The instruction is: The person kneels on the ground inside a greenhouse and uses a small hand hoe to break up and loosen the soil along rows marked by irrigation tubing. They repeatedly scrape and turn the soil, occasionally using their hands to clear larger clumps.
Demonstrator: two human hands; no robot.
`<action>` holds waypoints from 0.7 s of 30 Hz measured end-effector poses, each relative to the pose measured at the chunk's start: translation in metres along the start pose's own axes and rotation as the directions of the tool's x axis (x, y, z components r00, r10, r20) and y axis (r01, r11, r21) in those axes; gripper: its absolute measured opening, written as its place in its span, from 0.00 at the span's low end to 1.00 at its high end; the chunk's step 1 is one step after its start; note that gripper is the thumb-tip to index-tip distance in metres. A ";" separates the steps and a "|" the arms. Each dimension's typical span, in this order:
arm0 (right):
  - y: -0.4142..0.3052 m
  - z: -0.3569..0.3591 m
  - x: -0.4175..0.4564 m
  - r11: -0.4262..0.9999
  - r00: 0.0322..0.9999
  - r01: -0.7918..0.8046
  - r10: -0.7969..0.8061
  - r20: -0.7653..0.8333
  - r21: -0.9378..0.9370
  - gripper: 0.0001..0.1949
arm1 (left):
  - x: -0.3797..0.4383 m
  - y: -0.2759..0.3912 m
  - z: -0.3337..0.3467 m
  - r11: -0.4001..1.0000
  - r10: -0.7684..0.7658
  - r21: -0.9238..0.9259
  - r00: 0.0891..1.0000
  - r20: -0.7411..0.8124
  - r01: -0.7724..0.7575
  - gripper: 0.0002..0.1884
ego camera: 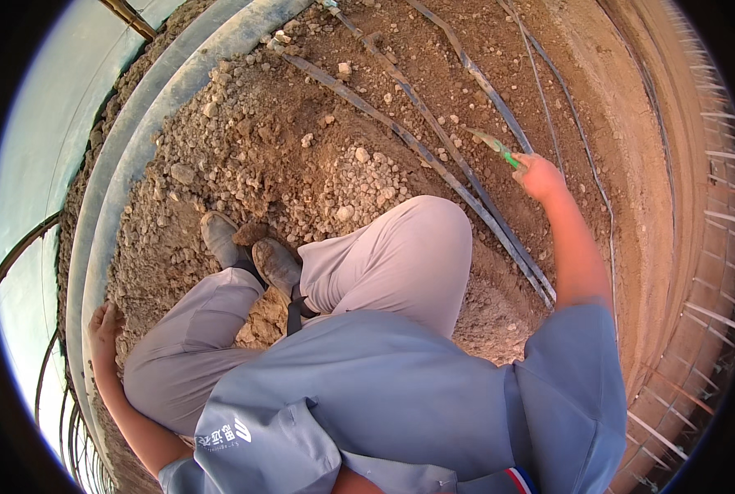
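Note:
At the right, my right hand (537, 176) grips the green handle of a small hand trowel (496, 146). Its soil-smeared blade points up and left, over loose brown soil beside a flat drip-irrigation hose (494, 96). My left hand (104, 327) is low at the left, by a thick pale hose (117, 185). The fingers there are loosely bent and apart, and nothing shows in them; whether they touch the hose or soil is unclear. My knees are bent, with dusty shoes (277, 265) on cloddy ground (262, 160) between the hands.
More flat drip hoses (398, 129) run diagonally across the soil, two of them meeting near my right knee. Plastic greenhouse film (40, 160) with curved ribs (25, 250) rises at the left. Thin pale rods (722, 216) line the right edge, past a dirt strip (639, 154).

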State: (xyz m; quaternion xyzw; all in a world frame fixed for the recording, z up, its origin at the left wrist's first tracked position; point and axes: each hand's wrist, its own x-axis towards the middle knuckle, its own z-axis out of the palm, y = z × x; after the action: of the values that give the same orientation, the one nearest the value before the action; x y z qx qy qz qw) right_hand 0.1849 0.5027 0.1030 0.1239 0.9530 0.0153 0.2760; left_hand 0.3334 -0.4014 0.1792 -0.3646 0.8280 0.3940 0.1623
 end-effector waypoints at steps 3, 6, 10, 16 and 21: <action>0.033 0.021 -0.059 0.998 0.998 0.042 -0.039 0.055 -0.054 0.26 | 0.004 -0.011 -0.011 1.000 0.011 0.007 1.000 0.027 -0.011 0.15; 0.037 0.024 -0.074 1.000 0.999 0.001 0.000 -0.039 0.024 0.26 | 0.005 -0.014 -0.008 0.997 0.005 0.081 1.000 0.027 -0.008 0.14; 0.008 0.037 -0.045 0.966 0.997 -0.056 0.069 -0.042 0.252 0.26 | 0.013 -0.031 -0.015 0.998 0.000 0.057 0.999 0.048 -0.003 0.13; 0.069 0.072 -0.093 0.991 0.996 -0.048 0.038 0.081 0.121 0.28 | 0.020 -0.065 -0.028 0.998 -0.056 -0.002 0.994 0.098 0.057 0.12; 0.160 0.083 -0.183 0.949 0.932 -0.290 0.310 0.190 -0.123 0.26 | 0.033 -0.088 -0.030 0.998 -0.044 -0.034 0.994 0.101 0.047 0.11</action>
State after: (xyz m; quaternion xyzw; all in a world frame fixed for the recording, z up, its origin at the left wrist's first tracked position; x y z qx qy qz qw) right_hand 0.4153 0.6093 0.1436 0.2561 0.8871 0.0887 0.3736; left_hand 0.3755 -0.4773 0.1326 -0.3661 0.8029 0.4231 0.2057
